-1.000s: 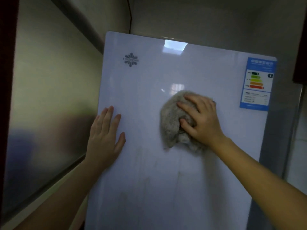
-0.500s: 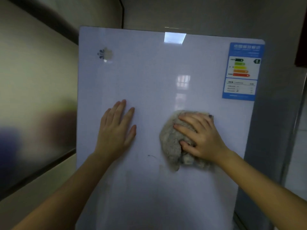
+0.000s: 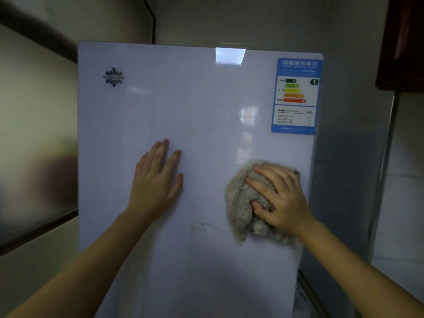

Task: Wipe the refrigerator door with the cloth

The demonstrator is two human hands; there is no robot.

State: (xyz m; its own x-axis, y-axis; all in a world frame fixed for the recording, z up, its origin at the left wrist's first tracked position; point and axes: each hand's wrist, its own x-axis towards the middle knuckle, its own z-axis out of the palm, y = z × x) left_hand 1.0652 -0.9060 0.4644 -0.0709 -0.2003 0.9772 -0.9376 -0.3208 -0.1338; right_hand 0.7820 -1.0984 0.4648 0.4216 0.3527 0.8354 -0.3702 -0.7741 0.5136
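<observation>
At the far left a frosted wall panel (image 3: 34,134) is standing beside the refrigerator door (image 3: 195,106). The door's glossy white face is filling the middle of the view and is carrying a dark flower-shaped logo (image 3: 113,77) near its upper left corner. The left forearm is rising from the lower left. The left hand (image 3: 156,182) is lying flat on the door left of centre, with fingers straight, close together and pointing upward and the thumb set out to the right; it is released and grasping nothing. A short dark streak (image 3: 204,224) is showing on the door between the two hands, just below and left of the cloth (image 3: 239,203). This grey-beige fluffy rag is sitting bunched against the right half of the door, near its right edge, roughly level with the left hand and well apart from it. The right forearm is coming in from the lower right. The right hand (image 3: 283,198) is covering the cloth's right portion, with fingers spread up and left across the pile and the thumb hooking into a fold, so it is grasping the cloth and pressing it to the door. Above this hand a blue energy label (image 3: 296,96) is sticking to the door's upper right corner. At the far right a dark red cabinet (image 3: 403,42) is hanging above a tiled wall (image 3: 403,180).
</observation>
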